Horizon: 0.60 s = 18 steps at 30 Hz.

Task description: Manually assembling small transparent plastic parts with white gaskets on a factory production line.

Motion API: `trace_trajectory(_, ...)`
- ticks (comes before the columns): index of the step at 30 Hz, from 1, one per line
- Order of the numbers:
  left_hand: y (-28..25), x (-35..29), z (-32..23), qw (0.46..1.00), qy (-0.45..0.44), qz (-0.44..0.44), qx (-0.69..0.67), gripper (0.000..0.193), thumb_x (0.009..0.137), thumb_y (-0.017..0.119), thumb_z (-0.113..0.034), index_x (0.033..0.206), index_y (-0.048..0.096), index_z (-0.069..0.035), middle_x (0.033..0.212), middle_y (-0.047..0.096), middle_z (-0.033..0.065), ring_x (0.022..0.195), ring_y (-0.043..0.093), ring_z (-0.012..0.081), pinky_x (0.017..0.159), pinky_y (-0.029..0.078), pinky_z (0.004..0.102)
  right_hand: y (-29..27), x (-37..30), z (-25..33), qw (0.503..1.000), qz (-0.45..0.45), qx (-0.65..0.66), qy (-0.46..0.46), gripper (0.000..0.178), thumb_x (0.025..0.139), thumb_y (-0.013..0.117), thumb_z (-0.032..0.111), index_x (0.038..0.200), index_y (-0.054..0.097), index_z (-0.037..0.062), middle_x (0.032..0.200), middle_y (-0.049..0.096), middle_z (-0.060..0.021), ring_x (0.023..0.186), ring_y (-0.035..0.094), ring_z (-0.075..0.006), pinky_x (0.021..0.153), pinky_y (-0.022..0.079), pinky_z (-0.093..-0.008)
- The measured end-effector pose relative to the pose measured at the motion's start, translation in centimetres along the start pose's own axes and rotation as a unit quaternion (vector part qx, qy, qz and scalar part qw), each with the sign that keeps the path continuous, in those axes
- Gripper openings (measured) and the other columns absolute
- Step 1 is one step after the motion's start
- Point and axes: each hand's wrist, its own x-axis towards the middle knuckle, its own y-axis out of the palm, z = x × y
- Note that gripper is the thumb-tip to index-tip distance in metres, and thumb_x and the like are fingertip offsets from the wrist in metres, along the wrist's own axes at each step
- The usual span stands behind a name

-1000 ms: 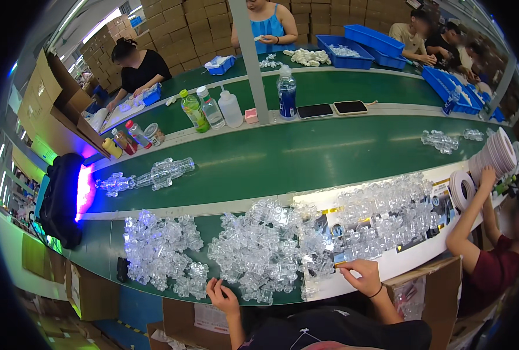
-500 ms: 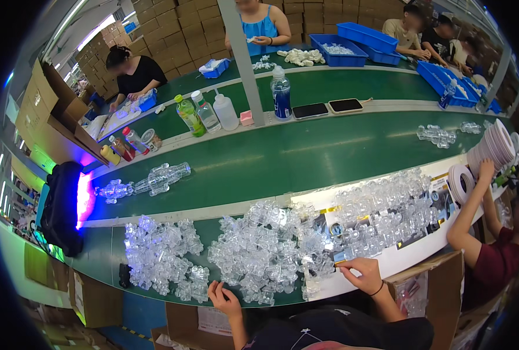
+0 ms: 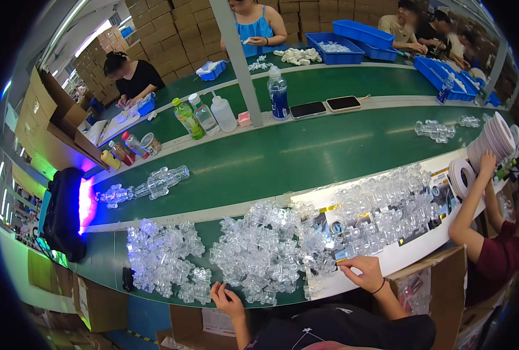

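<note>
My left hand (image 3: 228,299) rests at the table's near edge, fingers slightly bent and apart, with nothing seen in them. Just beyond it lies a heap of clear plastic pieces (image 3: 163,256). A second heap of clear pieces (image 3: 256,254) spreads between my two hands. My right hand (image 3: 363,273) is over the white printed sheet (image 3: 329,286), thumb and forefinger pinched together. Whatever they hold is too small to make out. Beyond that hand, many clear pieces (image 3: 382,204) cover the sheet.
Joined clear pieces (image 3: 160,182) lie on the green belt (image 3: 253,157), near a glowing black machine (image 3: 67,213). Bottles (image 3: 204,114) and two phones (image 3: 309,110) stand along the ledge. At right, a co-worker's arm (image 3: 469,204) reaches to white reels (image 3: 493,140). Cardboard boxes (image 3: 431,286) stand below the table.
The view has shifted slightly. Both hands keep nearly the same place and pose, and the heaps look unchanged.
</note>
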Motion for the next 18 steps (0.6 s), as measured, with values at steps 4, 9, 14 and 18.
trace_trajectory(4, -0.12, 0.15, -0.23, 1.0, 0.001, 0.003, 0.013, 0.019, 0.081, 0.047, -0.001, 0.093, 0.061, 0.004, 0.109, 0.052, 0.0194, 0.096, 0.055, 0.0345, 0.082, 0.046, 0.0403, -0.02, -0.04, 0.08, 1.0, -0.001, 0.012, 0.008, 0.007, 0.073, 0.068, 0.007, 0.08, 0.068, 0.0085, 0.072, 0.066, -0.0053, 0.06, 0.063, -0.019, 0.053, 0.048, -0.0276)
trace_trajectory(9, -0.18, 0.34, -0.75, 1.0, -0.012, 0.007, -0.025, 0.017, 0.082, 0.047, 0.001, 0.092, 0.061, 0.004, 0.108, 0.052, 0.0174, 0.095, 0.055, 0.0326, 0.082, 0.045, 0.0381, 0.08, -0.01, 0.27, 1.0, 0.002, 0.017, 0.005, 0.008, 0.073, 0.068, 0.006, 0.08, 0.068, 0.0081, 0.072, 0.066, -0.0055, 0.061, 0.063, -0.0191, 0.054, 0.048, -0.0278)
trace_trajectory(14, -0.04, 0.25, -0.1, 1.0, 0.004, 0.001, -0.009, 0.019, 0.079, 0.048, 0.001, 0.093, 0.061, 0.003, 0.105, 0.053, 0.0185, 0.095, 0.056, 0.0343, 0.079, 0.047, 0.0387, 0.0, 0.09, 0.4, 1.0, 0.008, 0.02, 0.007, 0.008, 0.073, 0.068, 0.006, 0.08, 0.068, 0.0075, 0.071, 0.066, -0.0058, 0.061, 0.063, -0.0195, 0.054, 0.048, -0.028)
trace_trajectory(18, 0.06, 0.28, -0.13, 1.0, 0.002, -0.003, -0.016, 0.019, 0.079, 0.048, 0.001, 0.092, 0.061, 0.003, 0.105, 0.053, 0.0184, 0.095, 0.056, 0.0343, 0.079, 0.047, 0.0389, -0.12, 0.15, 0.49, 1.0, 0.014, 0.007, 0.015, 0.008, 0.073, 0.067, 0.006, 0.081, 0.068, 0.0072, 0.071, 0.066, -0.0062, 0.061, 0.063, -0.02, 0.055, 0.048, -0.0283)
